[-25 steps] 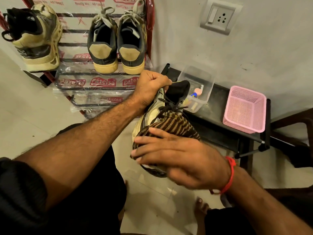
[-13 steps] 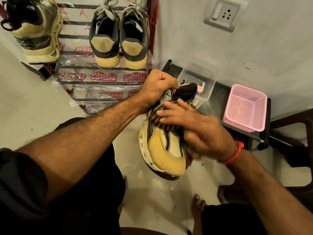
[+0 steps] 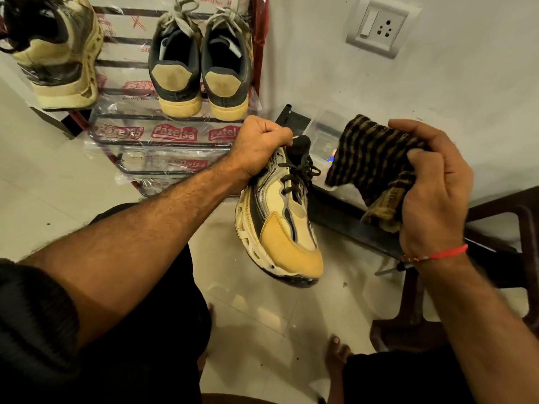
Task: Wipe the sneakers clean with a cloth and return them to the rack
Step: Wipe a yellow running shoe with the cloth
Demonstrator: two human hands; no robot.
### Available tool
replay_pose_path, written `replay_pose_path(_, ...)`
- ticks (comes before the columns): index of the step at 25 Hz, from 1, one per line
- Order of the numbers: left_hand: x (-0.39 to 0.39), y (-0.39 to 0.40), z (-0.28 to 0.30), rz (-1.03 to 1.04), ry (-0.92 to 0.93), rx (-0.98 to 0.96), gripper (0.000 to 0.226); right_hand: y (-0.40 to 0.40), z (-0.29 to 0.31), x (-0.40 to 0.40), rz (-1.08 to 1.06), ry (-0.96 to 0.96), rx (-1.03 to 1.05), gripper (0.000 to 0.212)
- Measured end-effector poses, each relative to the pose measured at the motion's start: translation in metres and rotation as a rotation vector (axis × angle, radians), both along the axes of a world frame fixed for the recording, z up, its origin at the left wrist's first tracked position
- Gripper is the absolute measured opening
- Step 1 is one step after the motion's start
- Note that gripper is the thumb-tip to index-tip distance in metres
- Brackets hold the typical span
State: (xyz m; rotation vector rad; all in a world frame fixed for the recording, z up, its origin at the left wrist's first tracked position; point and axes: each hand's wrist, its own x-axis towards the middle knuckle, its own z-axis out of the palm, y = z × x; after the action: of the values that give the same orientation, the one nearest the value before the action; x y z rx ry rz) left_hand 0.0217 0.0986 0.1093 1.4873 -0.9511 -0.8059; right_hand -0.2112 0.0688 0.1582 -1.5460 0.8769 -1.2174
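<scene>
Left hand (image 3: 259, 147) grips sneaker (image 3: 281, 220) by its stiff heel collar, toe hanging near, a firm light hold; right hand (image 3: 431, 193) bunches soft cloth (image 3: 370, 161) just right, apart.

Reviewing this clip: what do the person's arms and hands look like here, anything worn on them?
Both forearms are bare and hairy. The left arm has a dark, black-looking sleeve pushed up around the elbow. The right wrist carries a thin red-orange thread bracelet. The left hand and right hand are bare, with no gloves and no rings visible.
</scene>
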Motion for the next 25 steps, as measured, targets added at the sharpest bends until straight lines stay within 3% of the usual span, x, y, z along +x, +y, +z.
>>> replay_pose_path(3,0.004,-0.003,0.001,0.109,0.076,0.046,0.022,0.038,0.008,0.009,0.299,0.134,-0.146,0.038)
replay_pose_path(6,0.004,-0.002,0.001,0.090,0.072,0.068,0.022,0.064,-0.008,0.018,0.789,0.534,-0.524,0.043)
replay_pose_path(8,0.000,0.001,0.001,0.026,0.003,0.078,0.031,0.055,-0.019,0.019,0.897,0.652,-0.651,0.043)
replay_pose_path(13,-0.010,0.001,0.002,-0.060,-0.114,0.127,0.032,0.018,-0.035,0.011,0.591,0.742,-0.826,0.034)
replay_pose_path(16,-0.014,0.002,0.002,-0.078,-0.131,0.174,0.031,0.013,-0.042,0.014,0.368,0.679,-0.723,0.030)
replay_pose_path(18,-0.016,0.003,0.004,-0.121,-0.150,0.202,0.032,0.020,-0.038,0.020,0.422,0.654,-0.668,0.030)
replay_pose_path(22,-0.017,0.006,0.003,-0.237,-0.232,0.261,0.035,0.036,-0.023,0.021,0.742,0.748,-0.840,0.033)
replay_pose_path(25,-0.023,0.007,0.001,-0.284,-0.291,0.273,0.035,0.030,-0.027,0.022,0.592,0.829,-0.880,0.037)
